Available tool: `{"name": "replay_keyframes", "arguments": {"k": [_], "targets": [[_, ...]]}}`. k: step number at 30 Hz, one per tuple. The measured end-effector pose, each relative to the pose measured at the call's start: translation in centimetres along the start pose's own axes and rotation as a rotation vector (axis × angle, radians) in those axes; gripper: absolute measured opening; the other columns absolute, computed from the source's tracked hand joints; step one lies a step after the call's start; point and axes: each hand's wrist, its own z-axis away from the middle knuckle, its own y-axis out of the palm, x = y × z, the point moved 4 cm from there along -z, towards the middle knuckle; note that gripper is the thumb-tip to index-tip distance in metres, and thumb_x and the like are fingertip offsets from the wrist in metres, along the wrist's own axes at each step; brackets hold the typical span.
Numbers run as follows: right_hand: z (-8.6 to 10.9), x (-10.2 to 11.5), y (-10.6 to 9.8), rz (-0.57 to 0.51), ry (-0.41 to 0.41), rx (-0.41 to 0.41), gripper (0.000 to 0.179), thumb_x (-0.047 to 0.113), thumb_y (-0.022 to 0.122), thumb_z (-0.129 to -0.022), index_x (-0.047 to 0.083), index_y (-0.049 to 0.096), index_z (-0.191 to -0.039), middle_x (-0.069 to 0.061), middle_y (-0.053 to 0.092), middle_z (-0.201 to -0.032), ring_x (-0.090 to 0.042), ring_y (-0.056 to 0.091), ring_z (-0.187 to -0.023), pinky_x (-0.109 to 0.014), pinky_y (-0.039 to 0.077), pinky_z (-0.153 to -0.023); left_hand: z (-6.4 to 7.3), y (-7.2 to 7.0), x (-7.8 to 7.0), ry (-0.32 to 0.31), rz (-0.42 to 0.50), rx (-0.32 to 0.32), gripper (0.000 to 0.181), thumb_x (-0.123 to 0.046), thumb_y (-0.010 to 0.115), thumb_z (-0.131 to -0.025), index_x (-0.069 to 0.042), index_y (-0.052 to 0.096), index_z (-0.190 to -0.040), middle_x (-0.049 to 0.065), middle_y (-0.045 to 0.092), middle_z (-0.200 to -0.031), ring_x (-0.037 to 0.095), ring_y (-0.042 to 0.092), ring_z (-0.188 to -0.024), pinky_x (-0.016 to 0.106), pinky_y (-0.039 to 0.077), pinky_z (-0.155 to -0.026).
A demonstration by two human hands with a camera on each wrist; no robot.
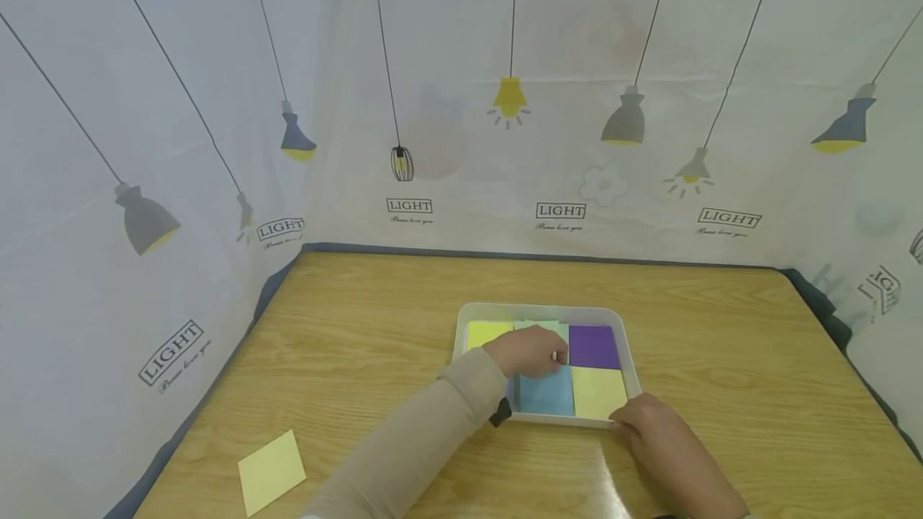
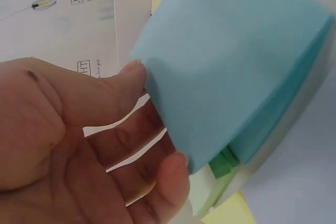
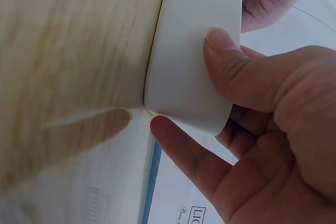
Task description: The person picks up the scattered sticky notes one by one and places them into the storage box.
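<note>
A white tray (image 1: pixel 542 312) on the wooden table holds several coloured paper squares that look like sticky notes. My left hand (image 1: pixel 532 349) reaches over its middle. In the left wrist view, its thumb and fingers pinch the edge of a blue sticky note (image 2: pixel 231 51), which is tilted up from the tray. Around it lie a bright yellow square (image 1: pixel 487 331), a light green one (image 1: pixel 550 328), a purple one (image 1: pixel 594 347) and a pale yellow one (image 1: pixel 600 392). The lower left part is mostly hidden by my forearm. My right hand (image 1: pixel 652 428) grips the tray's near right corner.
Apart from the tray, a pale yellow paper square (image 1: pixel 272 472) lies at the table's (image 1: pixel 375 303) front left. A white curtain (image 1: pixel 461 38) printed with lamps surrounds the table's back and sides. My left sleeve (image 1: pixel 418 439) crosses in front of the tray.
</note>
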Motion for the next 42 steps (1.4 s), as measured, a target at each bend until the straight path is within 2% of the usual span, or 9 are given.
{"name": "replay_keyframes", "arguments": {"k": [6, 14, 19, 27, 37, 42], "targets": [[-0.1, -0.2, 0.1, 0.000, 0.010, 0.002, 0.014, 0.011, 0.071, -0.091, 0.022, 0.075, -0.084, 0.011, 0.062, -0.083, -0.005, 0.058, -0.083, -0.029, 0.054, -0.076, 0.5, 0.0, -0.1, -0.010, -0.005, -0.003, 0.023, -0.021, 0.059, -0.102, -0.020, 0.070, -0.122, -0.005, 0.069, -0.127, 0.011, 0.064, -0.109, 0.025, 0.054, -0.085], [-0.1, 0.0, 0.1, -0.012, -0.001, -0.004, 0.015, 0.010, 0.072, -0.090, 0.023, 0.075, -0.083, 0.011, 0.062, -0.082, -0.004, 0.058, -0.082, -0.028, 0.054, -0.076, 0.6, 0.0, 0.0, -0.009, 0.016, -0.017, 0.025, -0.019, 0.060, -0.101, -0.022, 0.071, -0.124, -0.006, 0.069, -0.128, 0.011, 0.065, -0.114, 0.024, 0.054, -0.089], [-0.2, 0.0, 0.1, -0.007, 0.012, -0.003, 0.015, 0.011, 0.071, -0.091, 0.024, 0.075, -0.084, 0.011, 0.062, -0.082, -0.004, 0.057, -0.082, -0.028, 0.054, -0.076, 0.6, 0.0, 0.2, -0.009, 0.033, -0.034, 0.026, -0.018, 0.061, -0.101, -0.023, 0.071, -0.124, -0.005, 0.070, -0.125, 0.010, 0.066, -0.112, 0.022, 0.054, -0.087], [-0.3, 0.0, 0.3, -0.001, 0.027, 0.042, 0.009, 0.013, 0.071, -0.091, 0.019, 0.076, -0.086, 0.008, 0.065, -0.083, -0.008, 0.059, -0.082, -0.033, 0.055, -0.078, 1.2, -0.1, 0.4, -0.004, 0.019, -0.036, 0.025, -0.017, 0.060, -0.101, -0.024, 0.070, -0.122, -0.005, 0.070, -0.122, 0.009, 0.065, -0.109, 0.022, 0.053, -0.083], [-0.4, 0.0, 0.4, -0.007, 0.046, 0.064, 0.009, 0.014, 0.071, -0.091, 0.020, 0.076, -0.086, 0.009, 0.066, -0.083, -0.008, 0.059, -0.082, -0.034, 0.054, -0.078, 3.0, -0.6, 0.4, -0.018, 0.038, -0.065, 0.024, -0.019, 0.062, -0.101, -0.025, 0.070, -0.122, -0.007, 0.071, -0.120, 0.006, 0.065, -0.105, 0.020, 0.052, -0.077], [-0.5, 0.0, 0.4, 0.000, 0.050, 0.062, 0.009, 0.014, 0.071, -0.091, 0.019, 0.077, -0.086, 0.008, 0.066, -0.083, -0.009, 0.059, -0.082, -0.035, 0.054, -0.078, 4.3, -0.8, 0.9, -0.022, 0.064, -0.085, 0.024, -0.019, 0.062, -0.101, -0.023, 0.070, -0.122, -0.008, 0.071, -0.121, 0.002, 0.062, -0.095, 0.020, 0.051, -0.077]]}}
